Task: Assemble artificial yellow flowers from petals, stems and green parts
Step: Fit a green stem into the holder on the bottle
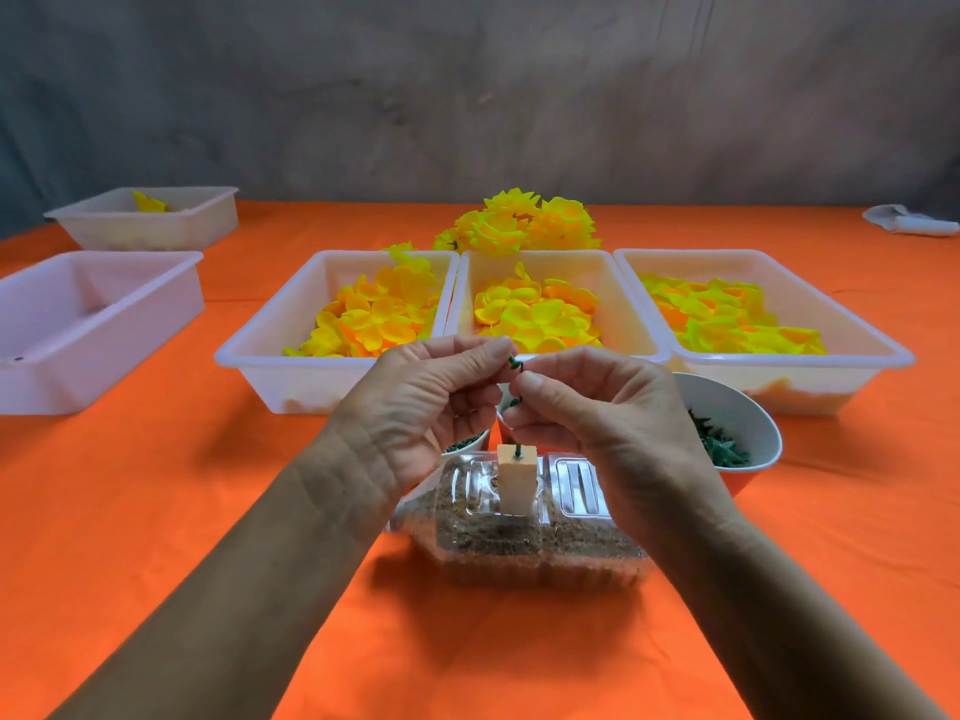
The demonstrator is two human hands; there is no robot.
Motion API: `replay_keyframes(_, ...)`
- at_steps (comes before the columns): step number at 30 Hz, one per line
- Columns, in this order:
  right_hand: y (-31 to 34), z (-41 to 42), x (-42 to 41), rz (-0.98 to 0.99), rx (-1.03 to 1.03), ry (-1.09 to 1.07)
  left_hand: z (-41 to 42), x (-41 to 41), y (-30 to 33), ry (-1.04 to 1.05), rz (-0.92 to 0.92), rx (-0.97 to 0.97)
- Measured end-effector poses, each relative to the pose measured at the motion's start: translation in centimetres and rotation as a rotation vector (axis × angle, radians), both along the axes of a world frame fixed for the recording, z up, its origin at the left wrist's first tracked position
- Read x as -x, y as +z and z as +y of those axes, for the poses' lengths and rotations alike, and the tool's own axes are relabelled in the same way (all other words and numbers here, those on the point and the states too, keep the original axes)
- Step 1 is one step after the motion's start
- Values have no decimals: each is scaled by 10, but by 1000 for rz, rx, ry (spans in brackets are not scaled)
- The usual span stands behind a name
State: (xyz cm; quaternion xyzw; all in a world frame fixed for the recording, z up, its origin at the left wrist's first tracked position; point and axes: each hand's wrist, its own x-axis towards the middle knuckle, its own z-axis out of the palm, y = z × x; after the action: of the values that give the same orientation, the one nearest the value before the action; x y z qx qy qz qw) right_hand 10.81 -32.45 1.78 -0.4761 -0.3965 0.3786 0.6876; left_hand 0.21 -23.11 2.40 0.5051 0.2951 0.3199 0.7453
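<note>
Green plastic: a small green part (514, 362) sits pinched between the fingertips of both hands, above the wooden block (516, 478).
Left hand: the left hand (426, 402) has thumb and forefinger closed on the part from the left side; the other fingers are curled under.
Right hand: the right hand (597, 407) pinches the same piece from the right, and lower fingers seem to steady the stem (517, 449) — how firmly, I cannot tell.
Stem: a thin dark green stem stands in the top of the block, which rises from a clear container of brown grit (519, 537).
Long axis: the stem runs close to upright, free end up towards the fingers; most of its length is hidden behind the hands.
Green part's heading: too small and too covered to say which end faces down.
Supplies: three white trays of yellow petals (535, 314) lie just beyond the hands; a white bowl of green pieces (727, 444) is beside the right wrist; finished flowers (524, 226) are piled behind the trays.
Risk — slip: the part is tiny, so a loosened pinch could drop it into the grit.
Risk — bend: pressing off-line would likely bow the thin stem or pull it from the block.
Risk — tip: a sideways shove might rock the block.
</note>
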Motion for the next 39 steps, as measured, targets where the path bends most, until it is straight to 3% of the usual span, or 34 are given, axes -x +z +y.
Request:
replay_keyframes(14,1,0,-2,-44,2,-5,-7,1,7,98,-34,-199)
replay_keyframes(25,0,0,-2,-54,-6,3,-9,6,12,130,0,-637)
replay_keyframes(39,-1,1,-3,-91,-16,24,-6,8,12,81,-5,-603)
